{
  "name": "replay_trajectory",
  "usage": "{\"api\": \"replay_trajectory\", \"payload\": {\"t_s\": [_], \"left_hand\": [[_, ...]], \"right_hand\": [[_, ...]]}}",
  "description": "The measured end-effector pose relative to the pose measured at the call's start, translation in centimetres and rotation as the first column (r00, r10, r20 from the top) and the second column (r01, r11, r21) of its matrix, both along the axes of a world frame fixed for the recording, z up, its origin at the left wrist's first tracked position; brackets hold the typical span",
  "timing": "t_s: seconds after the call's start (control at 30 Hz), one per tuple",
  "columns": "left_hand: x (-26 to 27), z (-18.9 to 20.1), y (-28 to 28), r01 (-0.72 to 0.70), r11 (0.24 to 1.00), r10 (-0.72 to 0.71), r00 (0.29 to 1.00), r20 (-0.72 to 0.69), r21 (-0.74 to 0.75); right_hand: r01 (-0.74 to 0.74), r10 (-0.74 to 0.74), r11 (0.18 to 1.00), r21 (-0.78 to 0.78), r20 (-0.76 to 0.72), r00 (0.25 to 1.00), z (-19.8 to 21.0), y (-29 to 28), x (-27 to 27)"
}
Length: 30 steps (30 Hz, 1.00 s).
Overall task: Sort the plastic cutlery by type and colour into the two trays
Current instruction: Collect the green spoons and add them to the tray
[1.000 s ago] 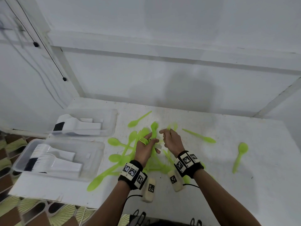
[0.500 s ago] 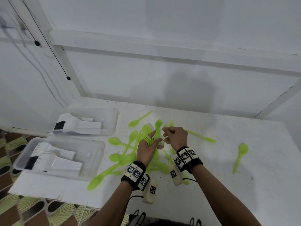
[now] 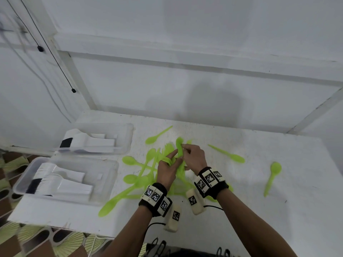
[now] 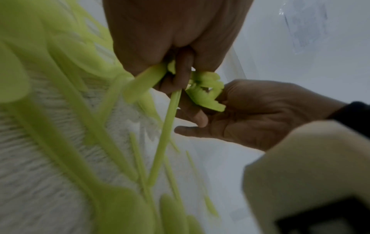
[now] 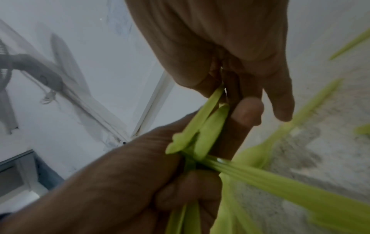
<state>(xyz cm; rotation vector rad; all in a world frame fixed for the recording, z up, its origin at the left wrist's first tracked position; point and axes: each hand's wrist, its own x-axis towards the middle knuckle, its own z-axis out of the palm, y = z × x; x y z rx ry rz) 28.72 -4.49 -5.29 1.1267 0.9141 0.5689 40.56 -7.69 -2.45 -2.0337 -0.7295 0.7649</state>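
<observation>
While the left hand (image 3: 168, 170) is gripping a bunch of green forks (image 3: 167, 160), the right hand (image 3: 194, 157) is pinching a green spoon (image 3: 179, 148). Two trays (image 3: 111, 175) are sitting at nine o'clock.

Your white speckled worktop (image 3: 241, 191) butts against plain white wall panels (image 3: 185, 80). Thin black cables (image 3: 55, 52) hang at your left, and patterned green-and-brown floor tiles (image 3: 37, 240) show below.

Both forearms are bare, no sleeves. Each wrist wears a black band (image 3: 155, 199) carrying cream blocks printed with black-and-white square markers (image 3: 210, 178). Under each wrist hangs a cream camera housing (image 3: 173, 217) with its own marker, and a thin black cable (image 3: 213, 207) trails from it.
</observation>
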Motion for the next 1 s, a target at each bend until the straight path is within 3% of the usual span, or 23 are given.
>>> {"api": "replay_trajectory", "payload": {"t_s": [0.17, 0.27, 0.33, 0.43, 0.5, 0.63, 0.87, 1.0], "left_hand": [[0.1, 1.2, 0.8, -0.017, 0.997, 0.020, 0.999, 0.037, -0.079], [-0.1, 2.1, 1.3, -0.010, 0.995, 0.018, 0.997, 0.077, -0.103], [-0.3, 2.3, 1.5, -0.022, 0.993, 0.031, 0.996, 0.080, -0.115], [-0.2, 2.0, 1.3, -0.039, 0.990, 0.049, 0.996, 0.079, -0.132], [-0.2, 1.8, 1.1, -0.047, 0.992, 0.053, 0.997, 0.051, -0.117], [0.0, 1.4, 0.7, -0.054, 0.991, 0.061, 0.996, 0.059, -0.124], [0.6, 1.0, 0.8, -0.044, 0.997, 0.048, 0.998, 0.047, -0.067], [0.7, 1.6, 0.5, -0.070, 0.997, 0.070, 0.997, -0.040, 0.013]], "right_hand": [[-0.030, 0.038, 0.998, 0.059, -0.127, 0.991, 0.2, 0.6, -0.1], [0.062, -0.024, 0.988, 0.143, -0.257, 0.966, 0.8, 0.4, 0.7], [0.046, -0.002, 0.983, 0.179, -0.238, 0.971, 1.1, 0.1, 1.2], [-0.091, 0.102, 0.992, 0.088, -0.137, 0.985, 1.3, -0.3, 1.7], [-0.131, 0.135, 0.991, 0.033, -0.146, 0.980, 1.0, -0.3, 1.8], [0.098, -0.075, 0.994, 0.056, -0.321, 0.944, 0.9, -0.2, 1.2], [0.202, -0.152, 0.967, 0.157, -0.283, 0.947, 0.2, 0.1, 0.0], [0.178, -0.160, 0.974, 0.140, -0.135, 0.978, -0.2, 0.5, -0.4]]}}
